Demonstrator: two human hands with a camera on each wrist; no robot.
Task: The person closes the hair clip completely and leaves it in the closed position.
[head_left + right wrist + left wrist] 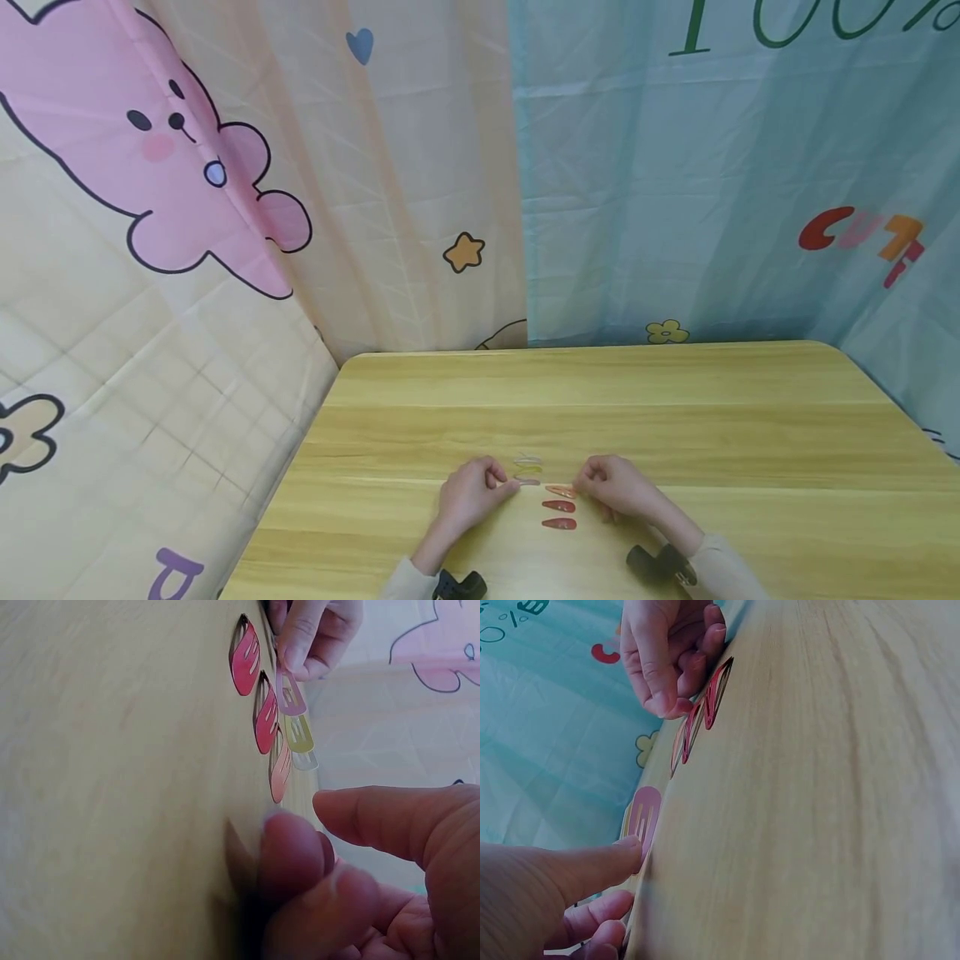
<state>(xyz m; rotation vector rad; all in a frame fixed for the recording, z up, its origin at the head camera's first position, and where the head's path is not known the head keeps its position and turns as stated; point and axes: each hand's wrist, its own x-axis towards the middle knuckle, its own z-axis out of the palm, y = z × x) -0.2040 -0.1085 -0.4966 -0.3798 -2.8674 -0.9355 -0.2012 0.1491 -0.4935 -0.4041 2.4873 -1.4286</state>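
My left hand point(472, 493) pinches the narrow end of a pink snap hair clip point(291, 696) at the table. Beyond that clip, a yellow hair clip point(300, 733) and a whitish one point(306, 760) line up in the same column. Just right of them are an orange hair clip point(561, 492) and two red hair clips point(559, 506), stacked one below another in the head view. My right hand point(617, 486) hovers beside the orange clip's right end. In the right wrist view its thumb and fingers are apart, holding nothing.
The wooden table point(675, 433) has rounded far corners. A printed curtain point(637, 208) hangs behind it and along the left side. Dark wrist-worn devices point(660, 565) sit on both forearms.
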